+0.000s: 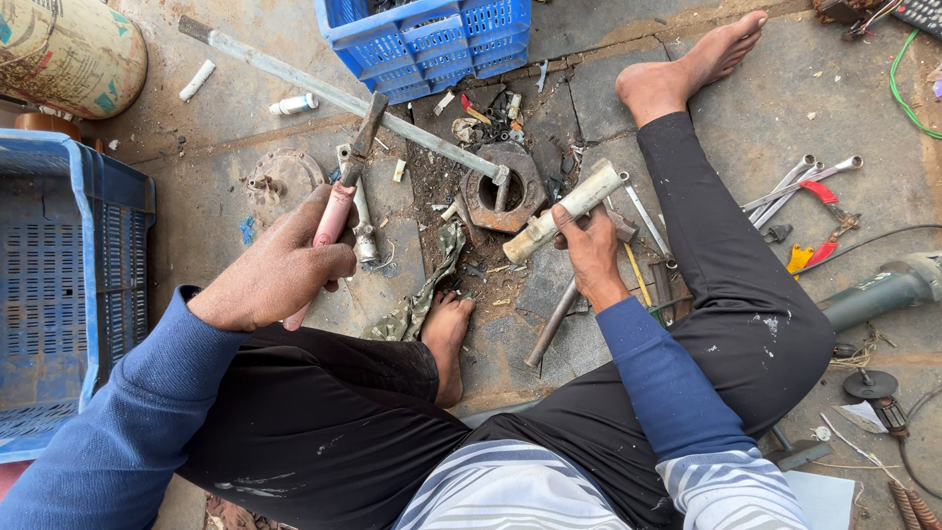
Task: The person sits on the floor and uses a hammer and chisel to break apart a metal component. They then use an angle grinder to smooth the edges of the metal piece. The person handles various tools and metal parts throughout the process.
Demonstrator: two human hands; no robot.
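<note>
Hammer (345, 186) with pink grip sits in left hand (280, 270), fist wrapped tight around the handle, head raised over the stone floor (746, 118). Right hand (592, 257) is clenched around a pale cylindrical tool (564, 208), angled toward a rusty ring-shaped part (502, 188) on the floor, just ahead of a bare foot (446, 329). Long metal rod (343, 98) runs into the ring. Risks: a glancing blow could hit the right knuckles, since that hand sits close to the strike spot; ring looks unclamped, so it may skid; debris could fly toward the foot. Spanners (800, 182) lie well apart, right side.
</note>
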